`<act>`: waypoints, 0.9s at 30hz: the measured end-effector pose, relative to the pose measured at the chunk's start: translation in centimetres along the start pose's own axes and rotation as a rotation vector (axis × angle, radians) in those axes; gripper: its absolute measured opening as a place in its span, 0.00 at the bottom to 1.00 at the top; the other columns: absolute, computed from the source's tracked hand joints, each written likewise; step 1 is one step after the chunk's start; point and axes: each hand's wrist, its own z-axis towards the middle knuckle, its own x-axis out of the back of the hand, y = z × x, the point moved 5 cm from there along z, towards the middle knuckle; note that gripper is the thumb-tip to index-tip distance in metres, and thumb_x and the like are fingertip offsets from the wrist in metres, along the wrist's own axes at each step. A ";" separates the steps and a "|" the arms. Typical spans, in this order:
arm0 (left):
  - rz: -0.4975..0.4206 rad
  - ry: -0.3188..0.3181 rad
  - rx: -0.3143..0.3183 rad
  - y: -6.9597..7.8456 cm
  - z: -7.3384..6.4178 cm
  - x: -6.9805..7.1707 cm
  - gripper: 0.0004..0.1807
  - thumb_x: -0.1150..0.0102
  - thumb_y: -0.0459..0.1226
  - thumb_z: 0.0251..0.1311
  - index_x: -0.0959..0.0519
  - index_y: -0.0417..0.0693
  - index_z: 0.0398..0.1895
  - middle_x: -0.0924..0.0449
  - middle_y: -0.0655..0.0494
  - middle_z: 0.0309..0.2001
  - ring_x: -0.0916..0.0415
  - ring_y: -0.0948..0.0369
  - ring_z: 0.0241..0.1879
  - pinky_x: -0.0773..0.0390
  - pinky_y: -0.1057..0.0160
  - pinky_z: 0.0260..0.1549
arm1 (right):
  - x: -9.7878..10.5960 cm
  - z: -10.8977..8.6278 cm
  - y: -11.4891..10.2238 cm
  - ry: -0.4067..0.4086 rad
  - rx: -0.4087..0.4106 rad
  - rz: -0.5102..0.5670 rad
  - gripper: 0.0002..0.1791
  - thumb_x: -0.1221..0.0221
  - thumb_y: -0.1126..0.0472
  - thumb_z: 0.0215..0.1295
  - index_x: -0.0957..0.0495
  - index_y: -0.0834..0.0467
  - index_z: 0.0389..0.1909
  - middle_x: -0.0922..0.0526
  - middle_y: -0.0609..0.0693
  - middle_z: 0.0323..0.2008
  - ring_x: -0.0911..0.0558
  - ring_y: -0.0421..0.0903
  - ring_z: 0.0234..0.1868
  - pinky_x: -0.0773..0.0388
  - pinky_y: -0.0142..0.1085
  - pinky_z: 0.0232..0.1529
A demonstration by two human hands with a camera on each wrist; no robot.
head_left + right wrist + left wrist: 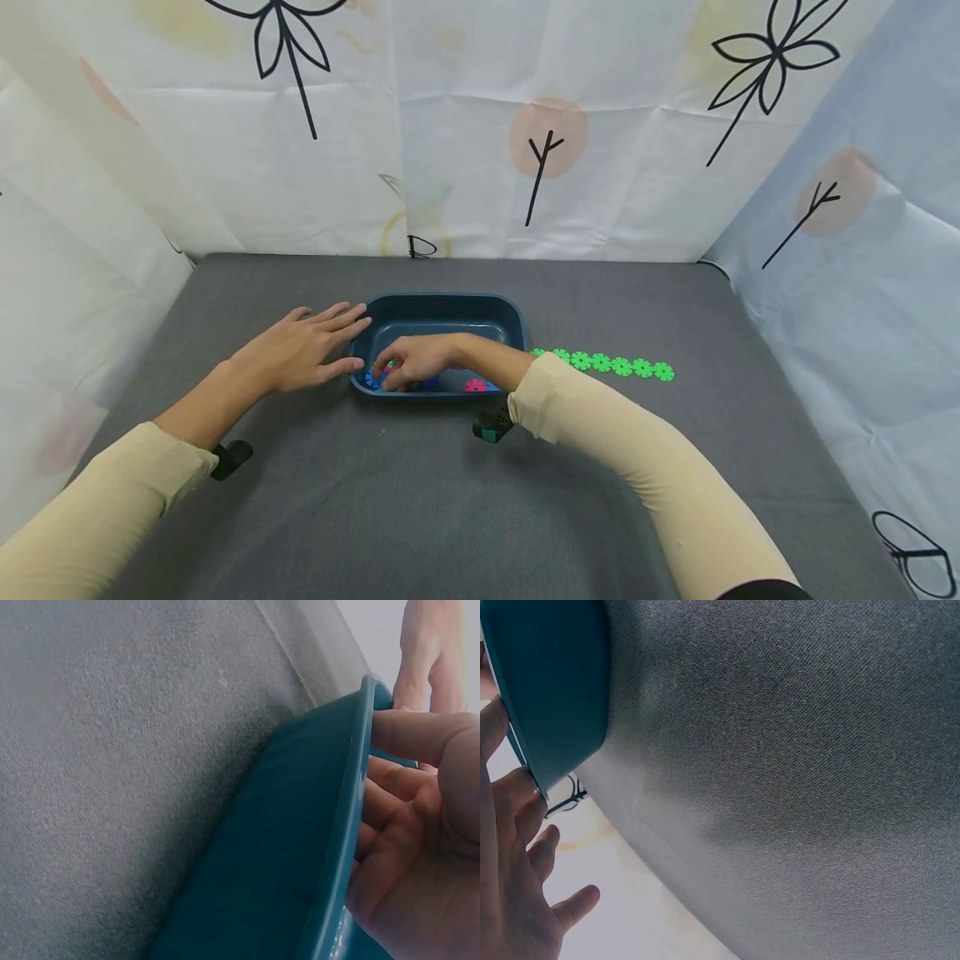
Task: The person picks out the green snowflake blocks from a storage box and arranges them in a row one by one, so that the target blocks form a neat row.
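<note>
A: Left hand (300,350)?
B: Fingers apart, touching blue tray's (442,312) left rim.
A: Right hand (422,358)?
B: Inside, left end, fingers bent among blue notched discs (372,380); clamped or not, cannot tell. Green disc row (621,367) outside, right.

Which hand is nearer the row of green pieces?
Right. The right hand reaches inside the blue tray, left of the row of green pieces; the left hand is farther away, at the tray's left end.

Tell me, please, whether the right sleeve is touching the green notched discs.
Cannot tell. The head view shows the right sleeve overlapping one end of the row of green notched discs, hiding any gap; neither wrist view shows them.
</note>
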 end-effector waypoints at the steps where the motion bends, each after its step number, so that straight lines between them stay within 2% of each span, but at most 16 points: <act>1: 0.001 0.002 -0.001 0.0 0.0 0.0 0.39 0.54 0.58 0.73 0.40 0.43 0.76 0.46 0.42 0.76 0.49 0.43 0.75 0.42 0.31 0.64 | -0.1 0.0 0.0 0.004 -0.001 0.000 0.22 0.51 0.65 0.78 0.33 0.65 0.68 0.21 0.57 0.56 0.19 0.46 0.52 0.23 0.37 0.57; 5: 0.006 0.007 -0.007 0.3 0.0 0.2 0.38 0.54 0.58 0.73 0.40 0.43 0.76 0.45 0.42 0.76 0.48 0.43 0.75 0.41 0.32 0.63 | -0.2 -0.2 -0.1 0.023 0.003 0.007 0.21 0.51 0.65 0.77 0.31 0.65 0.67 0.20 0.55 0.51 0.18 0.45 0.48 0.22 0.37 0.54; 8: 0.008 0.009 -0.004 0.3 0.0 0.2 0.38 0.54 0.58 0.73 0.39 0.43 0.76 0.45 0.42 0.76 0.48 0.43 0.75 0.41 0.32 0.63 | -0.1 -0.4 -0.3 0.033 0.020 0.025 0.21 0.49 0.67 0.76 0.31 0.67 0.66 0.19 0.56 0.43 0.20 0.47 0.43 0.21 0.39 0.53; 11: 0.007 0.009 -0.002 0.3 0.0 0.2 0.38 0.54 0.58 0.72 0.39 0.42 0.75 0.45 0.42 0.76 0.48 0.43 0.75 0.41 0.32 0.63 | 0.1 -0.6 -0.3 0.046 0.036 0.039 0.21 0.47 0.68 0.74 0.31 0.68 0.65 0.18 0.57 0.42 0.20 0.48 0.41 0.21 0.38 0.52; 15: 0.001 0.006 -0.006 0.4 0.0 0.3 0.38 0.54 0.58 0.73 0.39 0.42 0.76 0.45 0.42 0.76 0.48 0.42 0.75 0.41 0.31 0.63 | 0.3 -0.7 -0.3 0.066 0.058 0.031 0.20 0.47 0.70 0.73 0.29 0.68 0.64 0.16 0.56 0.40 0.19 0.50 0.41 0.21 0.33 0.46; 18: 0.000 0.005 -0.004 0.3 0.0 0.2 0.38 0.54 0.58 0.73 0.39 0.43 0.76 0.45 0.42 0.76 0.48 0.43 0.75 0.42 0.31 0.64 | 0.5 -1.1 -0.4 0.090 0.077 0.013 0.19 0.47 0.70 0.73 0.28 0.69 0.63 0.19 0.55 0.30 0.21 0.54 0.37 0.23 0.32 0.41; 20: -0.001 0.004 -0.002 0.3 0.1 0.2 0.38 0.54 0.58 0.73 0.40 0.43 0.76 0.45 0.42 0.76 0.48 0.43 0.75 0.42 0.31 0.64 | 0.7 -1.4 -0.4 0.118 0.081 0.009 0.19 0.46 0.70 0.73 0.27 0.69 0.62 0.19 0.53 0.27 0.20 0.53 0.35 0.24 0.32 0.41; 22: -0.003 0.007 0.001 0.4 0.1 0.2 0.38 0.54 0.58 0.73 0.39 0.43 0.76 0.45 0.43 0.76 0.48 0.43 0.75 0.42 0.31 0.64 | 1.1 -1.8 -0.3 0.151 0.078 -0.002 0.19 0.45 0.69 0.72 0.26 0.68 0.61 0.16 0.50 0.28 0.18 0.50 0.37 0.23 0.31 0.42; 24: -0.002 0.011 0.004 0.4 0.0 0.2 0.38 0.54 0.58 0.72 0.39 0.43 0.76 0.45 0.42 0.76 0.47 0.43 0.75 0.42 0.32 0.64 | 1.4 -2.1 -0.2 0.174 0.076 -0.006 0.19 0.44 0.69 0.71 0.25 0.68 0.61 0.14 0.52 0.31 0.17 0.50 0.38 0.23 0.31 0.41; 27: -0.002 0.016 0.012 0.4 0.0 0.2 0.38 0.53 0.58 0.72 0.39 0.43 0.76 0.44 0.42 0.76 0.47 0.43 0.75 0.42 0.32 0.64 | 1.8 -2.8 -0.2 0.186 0.081 -0.017 0.19 0.44 0.68 0.71 0.25 0.67 0.61 0.14 0.61 0.32 0.17 0.57 0.39 0.25 0.31 0.38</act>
